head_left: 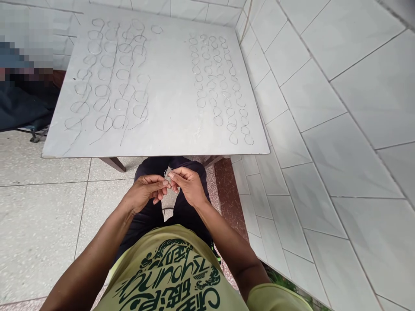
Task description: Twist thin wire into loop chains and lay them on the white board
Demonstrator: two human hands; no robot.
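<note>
My right hand (189, 183) pinches a small flat grey piece (168, 172) between thumb and forefinger, over my lap. A thin pale loop, thread or wire, shows at its edge. My left hand (147, 188) is closed in a pinch right beside it, thumb against forefinger. What lies between those fingertips is too small to make out. Just beyond both hands stands a white-topped table (171, 134). Rows of large thin rings with long loose tails (104, 123) lie on its left part. Smaller thin rings (231, 125) are lined up on its right part.
A tiled wall (311, 108) runs close along the right side, and another closes off the back. A table leg (112, 164) stands by my left knee. At the far left a person in dark clothing (26, 106) sits, partly blurred. The floor is speckled tile (42, 216).
</note>
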